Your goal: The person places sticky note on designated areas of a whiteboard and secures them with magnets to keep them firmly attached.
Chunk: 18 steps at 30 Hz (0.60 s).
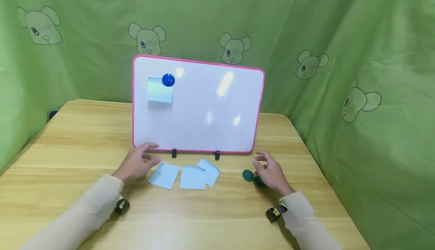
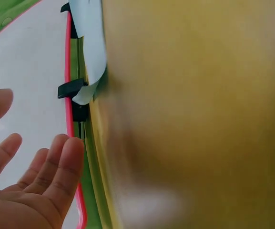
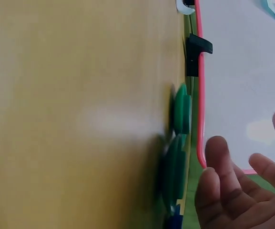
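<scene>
Green curtain behind a wooden worktop. Left hand: fingers loosely spread, holding nothing; pale blue notes just to their right, whiteboard beyond. Right hand: fingers slightly bent, parted, holding nothing; green discs just beside them.

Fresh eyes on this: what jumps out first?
The pink-framed whiteboard on the table, with a round blue magnet on a pale blue note at its upper left. Three more notes lie in front of it, and two green discs by the right hand.
</scene>
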Each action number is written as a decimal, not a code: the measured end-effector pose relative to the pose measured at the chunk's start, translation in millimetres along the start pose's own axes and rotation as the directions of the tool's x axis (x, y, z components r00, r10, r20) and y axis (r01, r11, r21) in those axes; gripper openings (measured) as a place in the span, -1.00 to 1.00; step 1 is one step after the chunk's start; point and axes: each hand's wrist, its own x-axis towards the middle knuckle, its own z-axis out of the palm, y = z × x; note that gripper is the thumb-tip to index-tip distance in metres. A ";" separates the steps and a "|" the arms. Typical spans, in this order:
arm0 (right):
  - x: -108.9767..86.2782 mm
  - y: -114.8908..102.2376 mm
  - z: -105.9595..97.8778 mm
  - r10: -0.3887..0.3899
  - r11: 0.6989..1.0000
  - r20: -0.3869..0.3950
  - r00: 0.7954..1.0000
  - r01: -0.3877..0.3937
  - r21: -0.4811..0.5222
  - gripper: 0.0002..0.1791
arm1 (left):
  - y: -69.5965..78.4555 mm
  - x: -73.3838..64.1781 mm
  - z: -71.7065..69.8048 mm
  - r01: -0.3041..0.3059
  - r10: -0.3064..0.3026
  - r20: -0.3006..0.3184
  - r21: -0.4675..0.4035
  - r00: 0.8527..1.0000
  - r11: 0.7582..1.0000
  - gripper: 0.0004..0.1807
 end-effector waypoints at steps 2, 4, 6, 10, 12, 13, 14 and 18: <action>-1.2 0.6 1.6 -0.012 1.000 0.008 1.000 0.013 -0.017 -0.52 | 0.4 -1.1 1.5 0.014 -0.014 0.018 -0.001 1.000 1.000 -0.43; -2.1 0.8 3.3 -0.019 0.999 0.013 1.000 0.019 -0.026 -0.53 | 0.8 -2.1 3.1 0.020 -0.020 0.027 0.005 0.999 1.000 -0.42; -3.0 1.2 4.2 -0.032 0.998 0.025 0.999 0.033 -0.048 -0.52 | 1.2 -2.7 4.7 0.023 -0.024 0.030 0.011 0.999 1.000 -0.43; -3.0 2.9 5.2 -0.035 0.993 0.057 0.998 0.041 -0.113 -0.53 | 1.3 -2.8 7.6 0.024 -0.025 0.035 0.019 0.999 1.000 -0.43; -3.0 4.1 4.7 -0.039 0.988 0.075 0.996 0.050 -0.148 -0.53 | 1.1 -2.2 8.9 0.026 -0.027 0.042 0.024 0.999 0.999 -0.42; -3.0 4.4 4.7 -0.031 0.987 0.081 0.996 0.044 -0.153 -0.54 | 1.0 -1.8 9.7 0.026 -0.028 0.048 0.030 0.998 0.999 -0.41; -3.0 4.9 4.4 -0.028 0.987 0.089 0.996 0.042 -0.157 -0.54 | 0.8 -1.2 10.5 0.026 -0.028 0.052 0.042 0.998 0.999 -0.40; -2.9 2.9 4.9 -0.008 0.989 0.112 0.994 0.025 -0.149 -0.56 | 0.7 0.5 13.6 0.022 -0.031 0.084 0.111 0.996 0.994 -0.35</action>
